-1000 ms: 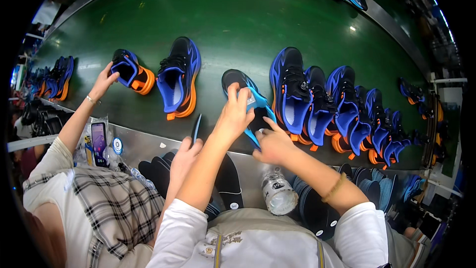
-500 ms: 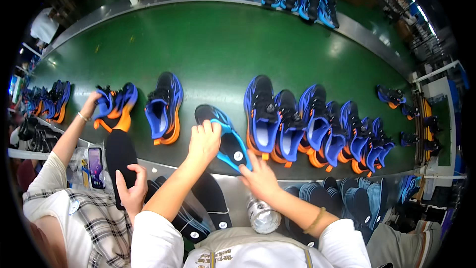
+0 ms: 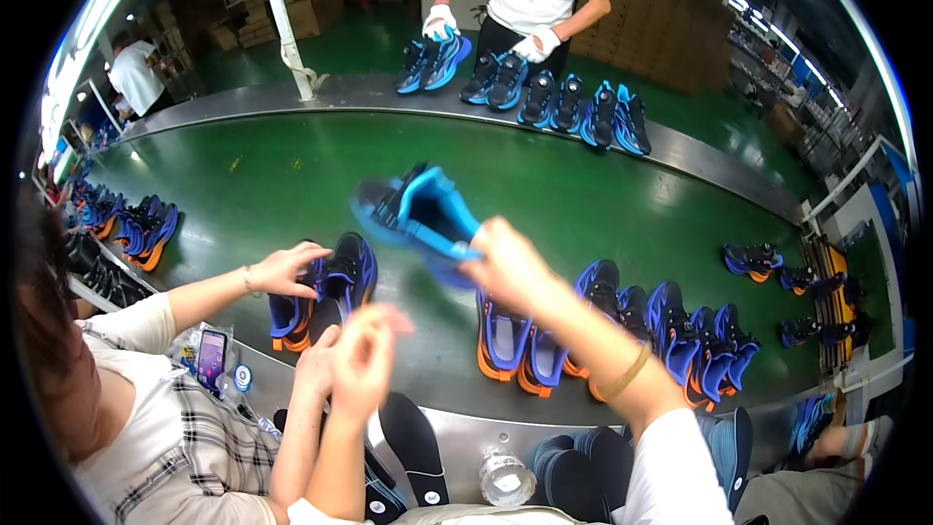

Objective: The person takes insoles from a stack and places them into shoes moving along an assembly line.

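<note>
Black-and-blue shoe (image 3: 420, 222) held at its heel by my right hand (image 3: 507, 261) over green surface (image 3: 243, 170); left hand (image 3: 360, 362) blurred, grip I cannot tell.

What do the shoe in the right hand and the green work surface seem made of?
Shoe: probably fabric-lined, matte; its blue collar lacks sharp highlights, but blur leaves this open.
Green work surface: perhaps rubber or plastic, smooth, judging by its soft sheen.

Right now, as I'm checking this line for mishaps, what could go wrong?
The raised shoe, held only at its heel end by the right hand, might slip or knock the orange-soled shoes nearby. The left hand appears close to the co-worker's right hand, so they could bump. The clear container beside the insoles might get tipped.
</note>
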`<move>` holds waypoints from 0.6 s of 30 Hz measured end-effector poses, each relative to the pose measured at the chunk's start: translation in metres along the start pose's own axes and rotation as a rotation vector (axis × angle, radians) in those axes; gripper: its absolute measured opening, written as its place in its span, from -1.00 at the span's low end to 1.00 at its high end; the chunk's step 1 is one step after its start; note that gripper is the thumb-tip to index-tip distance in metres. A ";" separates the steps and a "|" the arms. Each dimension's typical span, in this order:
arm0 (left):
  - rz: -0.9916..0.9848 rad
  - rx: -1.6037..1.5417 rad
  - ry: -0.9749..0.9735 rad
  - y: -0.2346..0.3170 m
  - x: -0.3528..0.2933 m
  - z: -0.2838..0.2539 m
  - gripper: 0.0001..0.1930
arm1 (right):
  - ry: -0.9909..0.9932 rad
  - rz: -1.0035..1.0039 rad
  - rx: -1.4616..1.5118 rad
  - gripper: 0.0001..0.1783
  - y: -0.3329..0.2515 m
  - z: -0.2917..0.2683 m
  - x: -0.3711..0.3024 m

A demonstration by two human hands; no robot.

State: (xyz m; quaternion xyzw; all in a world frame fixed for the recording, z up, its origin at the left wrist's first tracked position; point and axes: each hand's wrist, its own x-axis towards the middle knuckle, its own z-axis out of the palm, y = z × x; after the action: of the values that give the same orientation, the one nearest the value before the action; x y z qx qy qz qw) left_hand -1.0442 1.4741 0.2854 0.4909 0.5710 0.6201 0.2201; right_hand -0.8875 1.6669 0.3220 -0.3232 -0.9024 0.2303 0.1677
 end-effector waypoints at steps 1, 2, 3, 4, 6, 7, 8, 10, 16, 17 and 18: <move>-0.108 -0.151 -0.096 0.003 -0.020 0.001 -0.92 | -0.210 0.102 0.226 -0.71 0.005 -0.035 0.032; -0.183 -0.224 -0.235 0.007 -0.042 0.011 -0.94 | -0.026 -0.031 0.218 -0.73 0.026 -0.054 0.053; -0.178 -0.165 -0.373 0.016 -0.059 0.014 -0.96 | 0.070 0.000 0.022 -0.62 0.028 -0.076 0.072; -0.148 -0.176 -0.544 0.014 -0.078 0.038 -0.98 | 0.356 0.052 -0.172 -0.40 0.102 -0.081 0.083; -0.033 -0.059 -0.767 0.010 -0.114 0.056 -0.95 | 0.405 0.406 -0.323 -0.26 0.125 -0.088 0.082; 0.052 -0.010 -0.849 0.008 -0.127 0.066 -0.93 | 0.361 0.459 -0.379 -0.21 0.137 -0.088 0.071; 0.129 0.028 -0.922 0.004 -0.140 0.077 -0.90 | 0.313 0.517 -0.438 -0.16 0.149 -0.083 0.054; 0.262 0.117 -1.010 0.002 -0.160 0.088 -0.85 | 0.113 0.456 -0.290 -0.16 0.161 -0.078 0.013; 0.366 0.532 -1.240 0.020 -0.179 0.102 -0.72 | -0.028 0.321 0.056 -0.47 0.132 -0.085 -0.160; 0.371 0.530 -1.255 0.027 -0.178 0.103 -0.72 | -0.053 0.379 0.050 -0.47 0.120 -0.093 -0.185; 0.395 0.506 -1.186 0.035 -0.179 0.107 -0.75 | -0.080 0.455 0.030 -0.46 0.111 -0.103 -0.215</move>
State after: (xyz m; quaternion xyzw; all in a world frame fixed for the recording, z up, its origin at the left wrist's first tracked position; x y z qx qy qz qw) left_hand -0.8668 1.3690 0.2390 0.8799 0.3807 0.1215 0.2571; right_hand -0.6267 1.6325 0.3168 -0.5064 -0.8088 0.2880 0.0806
